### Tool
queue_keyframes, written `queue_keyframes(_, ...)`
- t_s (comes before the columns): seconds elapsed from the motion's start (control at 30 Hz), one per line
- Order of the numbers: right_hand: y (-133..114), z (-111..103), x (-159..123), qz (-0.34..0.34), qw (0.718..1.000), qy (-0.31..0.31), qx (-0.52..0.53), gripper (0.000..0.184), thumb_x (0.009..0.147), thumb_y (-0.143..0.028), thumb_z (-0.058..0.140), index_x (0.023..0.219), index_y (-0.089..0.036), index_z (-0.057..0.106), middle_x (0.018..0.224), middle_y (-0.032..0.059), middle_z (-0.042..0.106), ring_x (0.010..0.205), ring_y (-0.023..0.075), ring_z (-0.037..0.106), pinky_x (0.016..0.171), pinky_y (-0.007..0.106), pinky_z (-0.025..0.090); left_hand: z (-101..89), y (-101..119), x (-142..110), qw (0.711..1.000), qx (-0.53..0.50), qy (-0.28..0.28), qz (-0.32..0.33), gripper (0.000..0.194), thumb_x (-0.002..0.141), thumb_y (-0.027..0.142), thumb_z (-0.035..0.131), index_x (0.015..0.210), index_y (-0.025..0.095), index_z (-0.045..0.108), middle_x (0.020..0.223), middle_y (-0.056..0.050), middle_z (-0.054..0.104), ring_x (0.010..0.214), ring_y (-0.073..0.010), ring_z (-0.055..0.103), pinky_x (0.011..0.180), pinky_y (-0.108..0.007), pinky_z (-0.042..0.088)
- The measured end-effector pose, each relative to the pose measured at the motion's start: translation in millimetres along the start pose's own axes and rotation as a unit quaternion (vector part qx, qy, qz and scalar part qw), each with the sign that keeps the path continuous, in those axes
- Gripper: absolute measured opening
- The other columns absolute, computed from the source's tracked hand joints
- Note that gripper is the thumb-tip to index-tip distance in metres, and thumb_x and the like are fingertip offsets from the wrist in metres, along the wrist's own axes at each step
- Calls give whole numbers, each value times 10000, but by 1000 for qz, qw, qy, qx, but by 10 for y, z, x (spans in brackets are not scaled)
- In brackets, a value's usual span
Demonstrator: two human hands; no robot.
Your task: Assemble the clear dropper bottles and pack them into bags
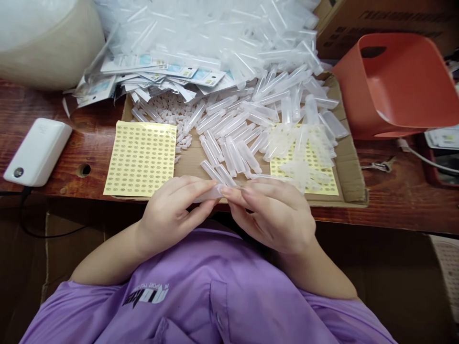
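Observation:
Close to my body, over the front edge of the cardboard tray, my left hand [174, 210] is closed around a translucent plastic tube [208, 194], which lies nearly level. My right hand [278, 215] meets it from the other side, thumb and fingers pinched at the tube's right end. Whether a small part also sits between those fingertips is hidden. Just beyond my fingers lie loose tubes [229, 155] of the same kind. A pile of small white plastic pieces [168, 109] spreads to their left.
Yellow label sheets lie left [139, 157] and right [332, 179] in the cardboard tray [353, 177]. Printed cards [172, 71] and a large heap of tubes [215, 28] fill the back. A red bin [358, 91], keys [382, 165] and a white power bank [39, 150] flank the tray.

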State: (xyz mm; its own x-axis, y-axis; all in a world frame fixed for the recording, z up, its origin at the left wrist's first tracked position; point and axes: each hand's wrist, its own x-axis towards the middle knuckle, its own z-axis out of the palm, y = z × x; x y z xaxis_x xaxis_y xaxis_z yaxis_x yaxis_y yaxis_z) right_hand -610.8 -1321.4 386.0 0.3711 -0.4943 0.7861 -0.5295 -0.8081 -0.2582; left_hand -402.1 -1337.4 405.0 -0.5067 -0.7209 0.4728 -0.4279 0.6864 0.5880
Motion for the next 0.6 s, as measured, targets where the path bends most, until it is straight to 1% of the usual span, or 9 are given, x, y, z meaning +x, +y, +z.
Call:
queue_keyframes(0.03,4,16,-1,11,1000,1,17,809,782,-53,690,1503,-163,339,1004,33,772,848,155,735,775,294,636,-3,-1,1,1000,-10,-5,-7,184,864,129,667,1047,128,661,938,-81,765,848,-149,721,794,-238,565)
queue_keyframes(0.1,2,65,-2,55,995,21,78,836,787,-27,655,1524,-198,299,1006,27,771,839,159,739,762,296,640,-2,-3,2,999,-26,-9,-17,191,865,132,663,1056,138,664,943,-73,766,856,-146,720,802,-236,563)
queue_keyframes(0.17,-12,122,-3,98,981,69,150,797,794,-2,617,1511,-197,328,1017,31,767,867,151,738,785,278,638,6,-5,1,999,-34,-5,-22,195,865,131,661,1059,152,668,944,-64,767,852,-143,721,800,-233,562)
queue_keyframes(0.23,-27,165,-7,116,969,109,188,759,786,20,607,1482,-173,373,1025,42,765,899,137,734,823,255,627,17,-8,-3,999,-36,-3,-27,202,865,129,659,1063,169,670,947,-55,768,847,-142,722,798,-235,563)
queue_keyframes(0.3,-29,184,-11,100,973,110,179,773,773,33,600,1482,-171,369,1006,41,767,898,136,733,818,256,625,27,-14,-10,999,-37,-3,-26,216,862,131,659,1073,178,669,953,-52,768,845,-144,722,790,-240,563)
queue_keyframes(0.4,-7,170,-14,41,990,67,120,809,760,19,597,1503,-173,341,978,48,772,912,159,735,790,291,632,41,-27,-23,999,-34,-1,-19,231,858,138,660,1085,178,664,955,-56,766,844,-149,721,776,-246,559)
queue_keyframes(0.47,-2,142,-13,11,995,52,82,798,759,-8,615,1498,-153,350,963,63,775,937,173,734,788,308,633,41,-39,-28,1000,-25,-5,-14,229,858,137,658,1085,166,659,954,-64,764,845,-151,719,772,-246,555)
queue_keyframes(0.57,-62,79,-46,-7,997,42,71,780,790,-72,620,1507,-151,321,894,39,780,915,163,738,779,303,631,14,-53,9,1000,14,-23,16,217,866,128,643,1083,137,653,942,-81,757,835,-160,714,760,-251,551)
queue_keyframes(0.6,-97,53,-77,8,996,43,73,767,811,-104,613,1511,-188,310,862,7,779,871,148,740,769,290,629,0,-54,46,998,34,-31,33,212,873,130,633,1084,132,651,940,-85,753,831,-166,711,756,-258,551)
